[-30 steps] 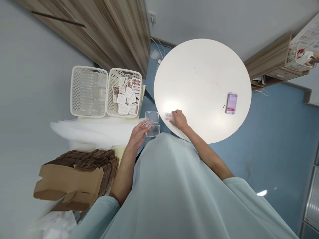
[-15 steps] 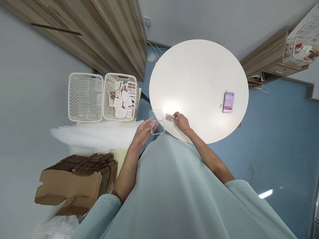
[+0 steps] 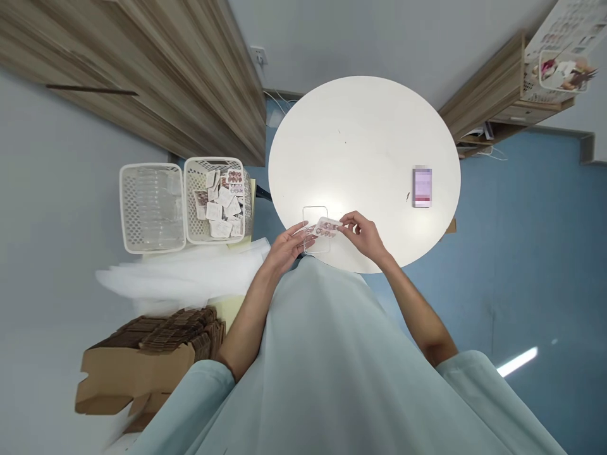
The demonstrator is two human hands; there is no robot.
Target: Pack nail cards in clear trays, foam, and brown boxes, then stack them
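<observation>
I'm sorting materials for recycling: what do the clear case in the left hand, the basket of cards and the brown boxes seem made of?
Clear case: probably glossy plastic; the table shows through. Basket: white, likely moulded plastic, given its perforated wall. Brown boxes: matte, apparently cardboard, from the folded flaps.

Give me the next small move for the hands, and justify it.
Probably ease the card of reddish ovals into the open clear plastic case: the right hand pinches the card at one end, the left hand holds the case open, and in this view the card overlaps the case.
</observation>
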